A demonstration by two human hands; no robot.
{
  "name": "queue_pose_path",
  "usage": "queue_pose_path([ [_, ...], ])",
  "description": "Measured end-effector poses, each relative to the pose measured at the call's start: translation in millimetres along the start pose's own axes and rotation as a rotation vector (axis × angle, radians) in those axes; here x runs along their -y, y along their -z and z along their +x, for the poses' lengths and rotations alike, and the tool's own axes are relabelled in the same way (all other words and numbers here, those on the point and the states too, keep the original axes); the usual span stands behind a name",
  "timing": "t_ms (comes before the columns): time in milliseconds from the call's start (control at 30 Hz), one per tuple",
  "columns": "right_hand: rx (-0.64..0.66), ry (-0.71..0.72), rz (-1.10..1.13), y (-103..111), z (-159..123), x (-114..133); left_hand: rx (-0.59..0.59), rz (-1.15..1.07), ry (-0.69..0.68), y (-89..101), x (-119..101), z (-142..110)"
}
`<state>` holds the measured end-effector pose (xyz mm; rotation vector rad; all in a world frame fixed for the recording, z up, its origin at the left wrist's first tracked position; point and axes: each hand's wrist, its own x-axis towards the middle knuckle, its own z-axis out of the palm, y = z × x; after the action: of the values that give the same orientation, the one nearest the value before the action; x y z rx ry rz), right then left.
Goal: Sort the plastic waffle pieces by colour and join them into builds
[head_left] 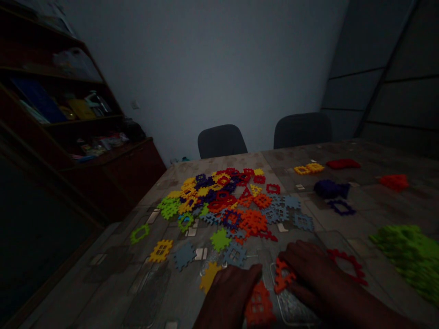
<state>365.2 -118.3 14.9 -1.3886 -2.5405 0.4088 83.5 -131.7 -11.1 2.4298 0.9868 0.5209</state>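
Note:
The room is dim. My left hand (233, 292) lies low at the table's near edge, fingers bent over an orange-red interlocking tile (259, 307). My right hand (313, 274) rests beside it, fingers curled against a red triangular tile (281, 276). A red ring-shaped tile (348, 265) lies just right of my right hand. A big loose heap of several coloured tiles (226, 201) spreads over the middle of the table ahead of both hands. A yellow tile (209, 275) lies just left of my left hand.
Sorted piles stand on the right: green (409, 256), orange-red (394, 182), red (343, 163), yellow (308, 168), purple (331, 188). Two dark chairs (221, 140) stand behind the patterned table (120, 283). A wooden shelf unit (68, 119) fills the left wall.

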Motion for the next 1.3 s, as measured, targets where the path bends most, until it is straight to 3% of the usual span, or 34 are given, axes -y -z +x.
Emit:
queue_pose_path([
  [133,-0.041,-0.029,-0.002,-1.3,-0.7,4.5,0.014,0.04,-0.02,1.4,-2.3,0.6],
  [333,-0.056,-0.037,0.034,1.7,-1.4,8.1,-0.069,0.04,-0.056,2.6,1.2,1.4],
  [467,-0.059,-0.032,0.051,3.4,-2.9,6.1,-0.21,0.008,-0.028,32.0,-2.9,5.2],
  [533,-0.092,-0.002,0.041,2.4,-3.9,4.2,-0.187,-0.011,0.067,54.4,-10.1,14.0],
  [633,-0.135,0.014,0.007,-1.3,-4.5,2.3,-0.106,0.035,0.076,80.8,-17.9,41.3],
  [700,-0.138,0.008,-0.007,-4.2,-4.5,1.7,-0.022,0.095,0.074,87.9,-16.3,68.1],
  [867,-0.143,0.02,0.001,-6.7,-6.0,-0.7,0.092,0.157,0.05,80.5,4.2,135.5],
  [967,-0.114,0.044,-0.005,-5.3,-5.0,-2.8,0.141,0.175,0.06,75.6,15.7,155.7],
  [1133,0.0,0.049,-0.031,-4.8,2.0,-3.1,0.121,0.173,0.086,78.8,30.5,155.6],
  [1300,-0.001,0.043,-0.002,-2.1,5.6,-0.6,0.043,0.134,0.08,90.4,33.9,133.2],
])
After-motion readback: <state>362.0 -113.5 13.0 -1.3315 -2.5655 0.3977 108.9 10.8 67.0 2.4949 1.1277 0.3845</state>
